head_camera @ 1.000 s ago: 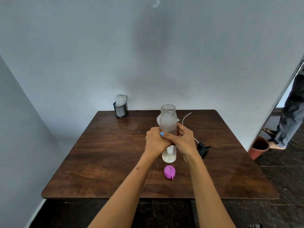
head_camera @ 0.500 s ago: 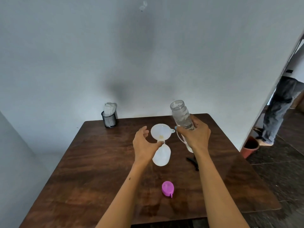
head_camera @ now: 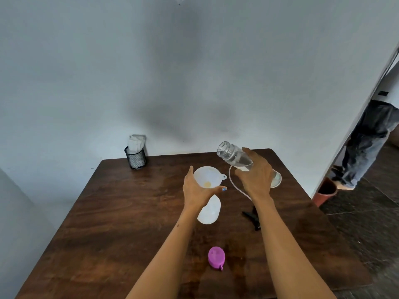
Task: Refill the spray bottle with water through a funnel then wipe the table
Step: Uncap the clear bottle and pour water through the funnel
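Looking down from the head camera, the dark wooden table [head_camera: 108, 212] runs from the pale wall at the back to its near edge at the bottom of the picture; its far right corner sits close to a doorway. The right hand [head_camera: 257, 176] is wrapped round a clear water bottle [head_camera: 234, 156], held tilted above the table with its open threaded mouth pointing up and to the left, above and to the right of the funnel, not over it. The left hand [head_camera: 197, 189] curls round the near side of the white funnel [head_camera: 208, 175], thumb lying along the rim; the funnel stands in the frosted spray bottle [head_camera: 209, 213], which is upright near the table's middle. The two hands are apart, with a thin clear tube [head_camera: 232, 182] curving over the wood between them. That tube leads toward a black spray head [head_camera: 251, 215] lying on the table just right of the spray bottle, partly hidden by the right forearm. A pink cap [head_camera: 216, 257] lies alone near the front edge, well apart from the bottles. At the far left corner a black mesh cup [head_camera: 135, 158] holding white napkins [head_camera: 136, 142] stands against the wall. The left half of the table is bare wood. Beyond the right edge, a terracotta pot [head_camera: 326, 190] sits on the dark floor and a second person's legs [head_camera: 364, 145] fill the doorway
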